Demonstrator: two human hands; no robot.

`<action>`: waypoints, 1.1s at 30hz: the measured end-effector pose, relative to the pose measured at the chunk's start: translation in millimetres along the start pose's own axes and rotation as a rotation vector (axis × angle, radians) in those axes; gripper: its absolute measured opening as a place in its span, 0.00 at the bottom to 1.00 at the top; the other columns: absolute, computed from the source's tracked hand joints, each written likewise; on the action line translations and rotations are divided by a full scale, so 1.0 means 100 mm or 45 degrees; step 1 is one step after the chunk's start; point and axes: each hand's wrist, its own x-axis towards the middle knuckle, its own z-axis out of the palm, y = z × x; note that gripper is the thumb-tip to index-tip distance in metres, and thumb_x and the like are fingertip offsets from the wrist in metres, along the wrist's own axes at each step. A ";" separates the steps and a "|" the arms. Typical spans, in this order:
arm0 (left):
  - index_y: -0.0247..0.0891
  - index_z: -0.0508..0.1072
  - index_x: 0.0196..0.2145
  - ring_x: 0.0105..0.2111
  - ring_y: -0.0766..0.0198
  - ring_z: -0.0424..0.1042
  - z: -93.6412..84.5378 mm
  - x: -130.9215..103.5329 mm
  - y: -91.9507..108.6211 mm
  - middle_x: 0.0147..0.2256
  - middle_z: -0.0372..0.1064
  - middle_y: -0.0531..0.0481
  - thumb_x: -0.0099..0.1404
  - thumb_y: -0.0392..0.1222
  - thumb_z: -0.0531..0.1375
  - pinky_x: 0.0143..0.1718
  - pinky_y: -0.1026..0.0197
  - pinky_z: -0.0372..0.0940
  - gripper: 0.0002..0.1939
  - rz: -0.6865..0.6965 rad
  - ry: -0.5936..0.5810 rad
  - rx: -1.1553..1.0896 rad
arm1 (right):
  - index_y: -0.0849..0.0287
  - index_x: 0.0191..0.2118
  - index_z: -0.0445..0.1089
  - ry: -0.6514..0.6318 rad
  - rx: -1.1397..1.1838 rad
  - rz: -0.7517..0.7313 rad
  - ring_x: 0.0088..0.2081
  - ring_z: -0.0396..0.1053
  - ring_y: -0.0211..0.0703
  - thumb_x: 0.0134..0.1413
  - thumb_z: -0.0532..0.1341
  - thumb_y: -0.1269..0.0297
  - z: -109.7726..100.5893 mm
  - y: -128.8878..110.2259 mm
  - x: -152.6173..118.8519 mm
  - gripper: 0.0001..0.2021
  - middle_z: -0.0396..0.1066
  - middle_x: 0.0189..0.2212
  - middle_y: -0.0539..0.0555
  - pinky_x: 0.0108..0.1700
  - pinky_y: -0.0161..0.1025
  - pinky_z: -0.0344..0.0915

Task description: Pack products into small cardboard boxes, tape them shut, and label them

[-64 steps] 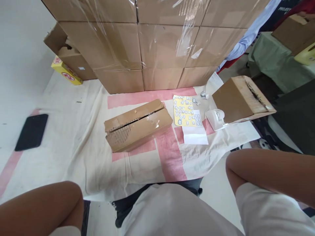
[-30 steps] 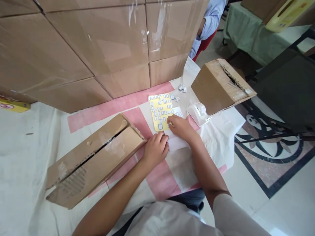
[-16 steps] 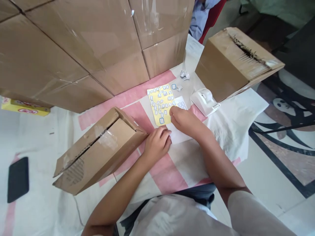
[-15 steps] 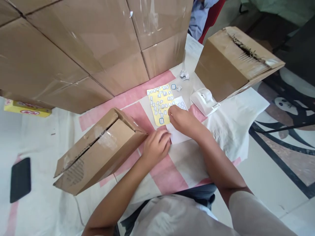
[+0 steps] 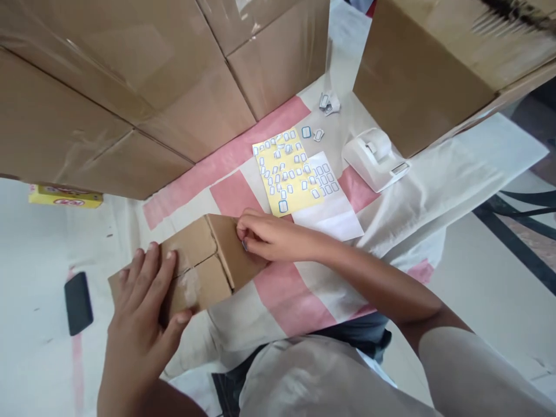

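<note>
A small cardboard box lies in front of me, with clear tape over its flaps. My left hand rests on its left part, fingers spread. At the box's right end is my right hand, its fingers pinched against the cardboard; a small bluish-edged piece shows at the fingertips. Beyond my right forearm lies a yellow sheet covered with small blue-edged labels. A white sheet with rows of similar labels lies partly under it.
Stacked, wrapped cartons rise at the back left. A white tape dispenser stands beside a large box at the right. Crumpled scraps lie behind. A black phone and a yellow packet are at the left.
My right hand has moved left from the label sheets to the small box. My left hand has moved left onto the box and spread out. The box now sits turned, and the view has shifted.
</note>
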 end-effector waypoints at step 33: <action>0.62 0.53 0.72 0.73 0.46 0.50 0.04 0.03 0.07 0.73 0.49 0.61 0.70 0.60 0.53 0.73 0.38 0.47 0.35 -0.005 0.071 -0.027 | 0.61 0.68 0.65 0.132 0.035 0.140 0.44 0.72 0.44 0.60 0.62 0.73 0.31 0.05 -0.46 0.31 0.73 0.48 0.57 0.49 0.42 0.69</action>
